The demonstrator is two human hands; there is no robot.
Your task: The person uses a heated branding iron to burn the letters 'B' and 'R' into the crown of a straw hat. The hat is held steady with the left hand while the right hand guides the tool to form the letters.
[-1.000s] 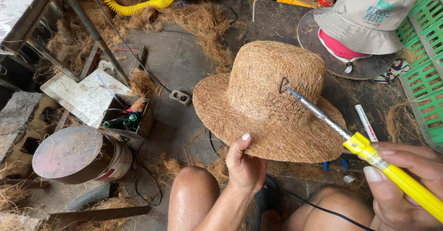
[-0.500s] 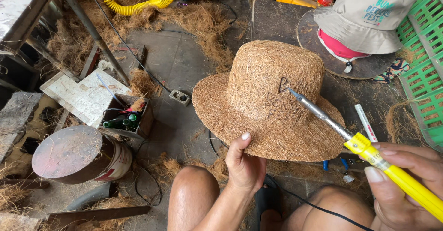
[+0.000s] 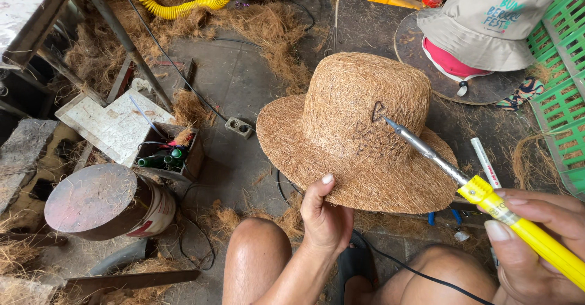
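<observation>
The right hand (image 3: 536,238), fingers closed round the yellow handle of a soldering iron (image 3: 469,186), keeps its metal tip on the crown of the fibre hat (image 3: 341,140), just below a burnt heart outline, as half a second earlier, so the marking looks unchanged. The left hand (image 3: 326,216) still pinches the hat's near brim, thumb on top, holding it above the littered floor (image 3: 244,85).

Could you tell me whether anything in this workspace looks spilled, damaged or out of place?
Loose coconut fibre lies strewn over the floor. The fibre hat bears dark burnt marks where the yellow-handled burning tool touches its crown.
</observation>
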